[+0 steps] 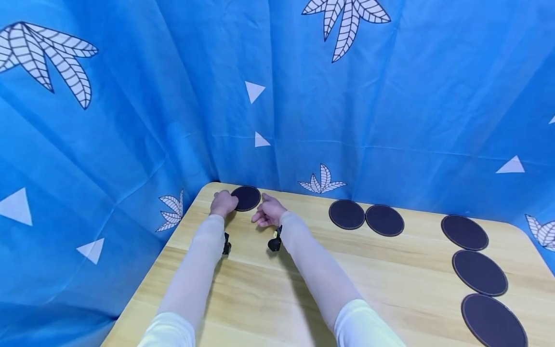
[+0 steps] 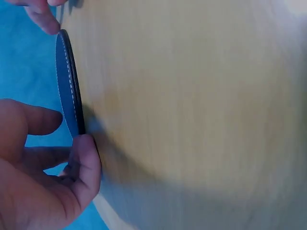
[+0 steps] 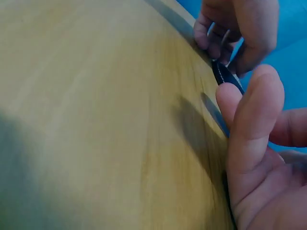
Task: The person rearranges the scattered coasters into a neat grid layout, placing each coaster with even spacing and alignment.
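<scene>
Both hands at the dark round coaster (image 1: pixel 246 198) by the table's (image 1: pixel 269 289) far left corner.
Head view: left hand (image 1: pixel 223 203) and right hand (image 1: pixel 270 212) flank it; five more coasters (image 1: pixel 347 214) lie well apart, nothing obstructing. Left wrist: thumb (image 2: pixel 86 167) pinches the rim. Right wrist: fingers (image 3: pixel 249 110) touch its edge; lifting seems next.

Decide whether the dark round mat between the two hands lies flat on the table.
Seemingly flat: the mat rests against the table, pinched by the left hand; right hand touches its rim.

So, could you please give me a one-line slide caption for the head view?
Both hands, left hand and right hand, at a dark round coaster at the wooden table's far corner.
</scene>
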`<action>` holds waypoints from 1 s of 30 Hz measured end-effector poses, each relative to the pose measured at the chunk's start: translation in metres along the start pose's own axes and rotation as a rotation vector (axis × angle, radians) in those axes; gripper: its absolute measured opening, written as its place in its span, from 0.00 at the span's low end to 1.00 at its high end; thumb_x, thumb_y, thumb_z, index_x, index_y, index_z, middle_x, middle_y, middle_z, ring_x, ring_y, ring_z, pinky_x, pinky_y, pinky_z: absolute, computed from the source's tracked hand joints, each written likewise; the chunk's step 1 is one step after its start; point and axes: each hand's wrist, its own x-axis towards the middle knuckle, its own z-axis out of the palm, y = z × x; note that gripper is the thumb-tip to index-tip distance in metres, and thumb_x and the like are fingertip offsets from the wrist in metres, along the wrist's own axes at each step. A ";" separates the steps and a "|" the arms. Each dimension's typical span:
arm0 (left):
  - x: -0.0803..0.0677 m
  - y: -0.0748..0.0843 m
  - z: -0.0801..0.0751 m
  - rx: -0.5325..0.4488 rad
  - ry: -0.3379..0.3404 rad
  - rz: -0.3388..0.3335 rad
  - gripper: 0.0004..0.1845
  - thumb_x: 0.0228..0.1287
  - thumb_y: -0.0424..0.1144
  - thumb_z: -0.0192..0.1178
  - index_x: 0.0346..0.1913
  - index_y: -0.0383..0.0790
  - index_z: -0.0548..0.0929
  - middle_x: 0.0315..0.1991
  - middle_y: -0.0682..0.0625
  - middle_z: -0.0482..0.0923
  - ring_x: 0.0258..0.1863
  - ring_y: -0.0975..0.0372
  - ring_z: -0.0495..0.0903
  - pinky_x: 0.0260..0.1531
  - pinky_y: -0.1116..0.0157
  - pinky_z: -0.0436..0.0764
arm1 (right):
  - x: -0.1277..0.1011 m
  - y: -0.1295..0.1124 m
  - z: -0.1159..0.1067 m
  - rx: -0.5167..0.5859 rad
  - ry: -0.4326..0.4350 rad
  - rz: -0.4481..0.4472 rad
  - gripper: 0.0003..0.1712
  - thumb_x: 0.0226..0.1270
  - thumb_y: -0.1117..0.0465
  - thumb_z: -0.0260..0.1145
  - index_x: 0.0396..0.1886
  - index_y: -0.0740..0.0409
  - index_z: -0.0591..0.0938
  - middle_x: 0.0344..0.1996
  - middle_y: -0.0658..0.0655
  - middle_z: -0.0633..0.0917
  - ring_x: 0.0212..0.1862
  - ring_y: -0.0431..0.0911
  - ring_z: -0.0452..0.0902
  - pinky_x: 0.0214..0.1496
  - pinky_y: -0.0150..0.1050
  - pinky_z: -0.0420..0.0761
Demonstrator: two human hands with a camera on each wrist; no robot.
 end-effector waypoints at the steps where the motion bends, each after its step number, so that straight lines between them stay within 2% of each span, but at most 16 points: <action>1: 0.001 0.000 0.000 -0.027 -0.003 0.003 0.30 0.70 0.41 0.43 0.69 0.23 0.68 0.65 0.25 0.65 0.63 0.38 0.68 0.64 0.46 0.68 | 0.000 0.000 0.000 0.006 -0.001 0.002 0.43 0.77 0.71 0.46 0.84 0.46 0.40 0.21 0.61 0.84 0.15 0.42 0.75 0.20 0.33 0.80; 3: 0.002 -0.001 0.000 -0.093 -0.004 -0.003 0.29 0.70 0.40 0.42 0.67 0.24 0.70 0.65 0.27 0.67 0.63 0.40 0.69 0.64 0.48 0.70 | 0.000 0.000 -0.001 0.027 -0.002 0.008 0.43 0.77 0.71 0.46 0.84 0.45 0.42 0.23 0.62 0.84 0.16 0.43 0.77 0.21 0.34 0.81; 4: 0.003 -0.001 0.000 -0.131 -0.008 -0.010 0.26 0.70 0.39 0.42 0.62 0.25 0.73 0.63 0.29 0.70 0.60 0.41 0.72 0.61 0.49 0.73 | -0.001 0.000 -0.001 0.038 -0.003 0.008 0.43 0.77 0.72 0.46 0.84 0.44 0.43 0.24 0.63 0.85 0.16 0.44 0.78 0.22 0.35 0.82; 7: 0.003 -0.001 0.000 -0.280 0.020 -0.058 0.13 0.70 0.37 0.45 0.42 0.30 0.77 0.48 0.34 0.78 0.42 0.48 0.80 0.45 0.55 0.82 | -0.001 0.000 0.000 0.073 0.000 -0.004 0.43 0.75 0.73 0.47 0.84 0.43 0.47 0.30 0.69 0.86 0.18 0.46 0.80 0.24 0.37 0.84; 10: 0.004 -0.001 0.001 -0.433 0.040 -0.098 0.09 0.71 0.33 0.48 0.31 0.33 0.72 0.31 0.42 0.75 0.24 0.58 0.79 0.30 0.64 0.83 | -0.001 0.001 0.000 0.086 0.029 -0.032 0.43 0.74 0.73 0.48 0.83 0.41 0.52 0.38 0.75 0.85 0.19 0.48 0.82 0.24 0.38 0.85; 12: 0.003 -0.002 0.001 -0.532 0.048 -0.116 0.08 0.73 0.32 0.51 0.37 0.31 0.78 0.30 0.46 0.73 0.21 0.62 0.76 0.26 0.68 0.82 | 0.001 0.001 0.000 0.102 0.059 -0.050 0.42 0.74 0.72 0.50 0.82 0.40 0.55 0.43 0.77 0.84 0.20 0.48 0.82 0.24 0.39 0.85; 14: 0.001 -0.002 0.002 -0.617 0.034 -0.122 0.10 0.73 0.31 0.54 0.49 0.28 0.81 0.34 0.46 0.74 0.24 0.64 0.76 0.27 0.70 0.82 | 0.003 0.001 -0.001 0.135 0.100 -0.070 0.40 0.76 0.71 0.51 0.82 0.41 0.57 0.43 0.77 0.84 0.20 0.49 0.83 0.24 0.40 0.86; 17: -0.004 -0.001 0.002 -0.711 -0.006 -0.119 0.20 0.72 0.29 0.57 0.64 0.25 0.76 0.46 0.42 0.76 0.32 0.65 0.77 0.36 0.69 0.85 | 0.006 0.001 -0.003 0.187 0.179 -0.117 0.36 0.76 0.70 0.54 0.80 0.45 0.61 0.40 0.74 0.84 0.20 0.50 0.83 0.24 0.41 0.86; 20: -0.008 0.002 0.002 -0.758 -0.049 -0.092 0.23 0.72 0.28 0.58 0.67 0.25 0.74 0.50 0.41 0.77 0.36 0.65 0.78 0.45 0.64 0.85 | 0.005 -0.001 -0.004 0.190 0.249 -0.173 0.32 0.76 0.71 0.54 0.76 0.49 0.64 0.36 0.72 0.85 0.19 0.51 0.83 0.23 0.41 0.86; 23: -0.013 0.003 0.001 -0.795 -0.076 -0.061 0.23 0.73 0.29 0.57 0.69 0.28 0.72 0.42 0.44 0.79 0.33 0.64 0.80 0.49 0.60 0.84 | 0.000 -0.001 -0.004 0.155 0.272 -0.200 0.30 0.76 0.72 0.54 0.73 0.51 0.64 0.38 0.73 0.85 0.20 0.51 0.83 0.23 0.40 0.85; 26: -0.018 0.004 -0.001 -0.811 -0.107 -0.031 0.25 0.74 0.30 0.56 0.72 0.32 0.70 0.32 0.48 0.79 0.28 0.64 0.80 0.43 0.60 0.86 | -0.006 -0.001 -0.005 0.146 0.247 -0.203 0.32 0.77 0.71 0.55 0.76 0.49 0.62 0.42 0.75 0.84 0.21 0.50 0.83 0.25 0.40 0.86; 28: -0.024 0.007 -0.004 -0.815 -0.157 -0.005 0.28 0.75 0.30 0.56 0.74 0.32 0.66 0.28 0.47 0.79 0.25 0.62 0.81 0.41 0.57 0.87 | -0.011 -0.002 -0.007 0.139 0.213 -0.198 0.36 0.78 0.70 0.55 0.80 0.47 0.57 0.46 0.77 0.83 0.22 0.50 0.84 0.27 0.41 0.87; 30: -0.027 0.009 -0.003 -0.819 -0.200 0.027 0.30 0.75 0.31 0.56 0.77 0.35 0.63 0.27 0.48 0.80 0.23 0.63 0.80 0.36 0.59 0.87 | -0.015 -0.003 -0.010 0.130 0.178 -0.195 0.40 0.78 0.69 0.55 0.82 0.46 0.52 0.48 0.77 0.82 0.22 0.49 0.84 0.28 0.41 0.87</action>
